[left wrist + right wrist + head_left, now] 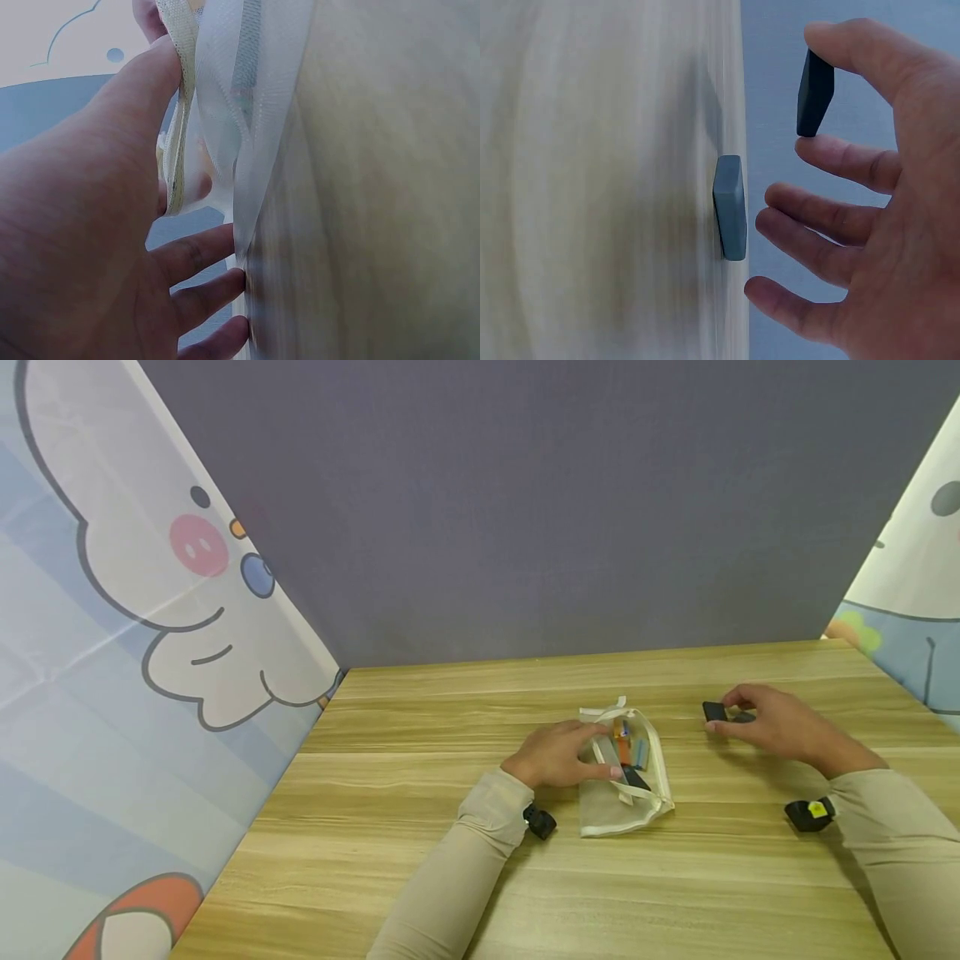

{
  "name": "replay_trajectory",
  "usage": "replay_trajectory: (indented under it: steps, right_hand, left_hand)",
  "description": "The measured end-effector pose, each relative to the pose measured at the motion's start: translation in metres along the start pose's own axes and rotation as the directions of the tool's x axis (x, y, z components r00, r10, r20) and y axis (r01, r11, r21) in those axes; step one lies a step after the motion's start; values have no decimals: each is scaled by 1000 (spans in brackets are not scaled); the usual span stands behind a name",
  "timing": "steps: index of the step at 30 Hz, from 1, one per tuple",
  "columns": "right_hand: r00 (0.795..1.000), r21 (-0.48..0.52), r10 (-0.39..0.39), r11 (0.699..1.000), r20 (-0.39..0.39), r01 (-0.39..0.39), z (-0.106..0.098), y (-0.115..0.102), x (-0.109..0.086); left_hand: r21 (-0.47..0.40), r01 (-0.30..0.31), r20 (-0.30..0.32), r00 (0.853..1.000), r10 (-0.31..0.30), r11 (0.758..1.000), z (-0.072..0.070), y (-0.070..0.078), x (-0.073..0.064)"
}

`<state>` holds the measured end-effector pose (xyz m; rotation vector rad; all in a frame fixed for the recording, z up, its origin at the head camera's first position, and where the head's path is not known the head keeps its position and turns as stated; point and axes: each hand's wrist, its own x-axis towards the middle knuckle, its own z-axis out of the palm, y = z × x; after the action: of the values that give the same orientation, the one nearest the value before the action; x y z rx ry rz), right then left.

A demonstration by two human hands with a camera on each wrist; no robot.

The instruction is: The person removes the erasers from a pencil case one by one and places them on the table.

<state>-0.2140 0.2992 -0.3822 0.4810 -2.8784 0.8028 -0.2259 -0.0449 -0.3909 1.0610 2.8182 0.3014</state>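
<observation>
A white mesh bag (617, 810) with cream trim lies on the wooden table, its mouth spread. My left hand (557, 755) is at the bag's left rim, thumb and index reaching over the trim into the mouth and set apart. In the left wrist view, its other fingers (206, 300) stretch along the outside of the mesh. Orange, blue and dark pieces show inside the bag. To the right, my right hand (772, 722) pinches a small black block (815, 94) between thumb and index finger, above the table. A grey block (731, 208) stands on the table beneath that hand.
The wooden table (420, 760) meets a grey panel (540, 527) at its back edge. A cartoon-printed cloth (112, 677) hangs along the left side, and another shows at the far right. Black wrist cameras sit on both wrists.
</observation>
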Motion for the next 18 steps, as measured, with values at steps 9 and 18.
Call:
replay_trajectory:
  steps: [9,18]
  right_hand:
    - [998,-32,-53,998,23,54,3,6,1]
    - [996,-25,-44,999,77,46,4,6,0]
  left_hand:
    - [9,-1,0,1000,1,1000,0,1,0]
    - [10,3,5,1000,-3,1000,-1,1,0]
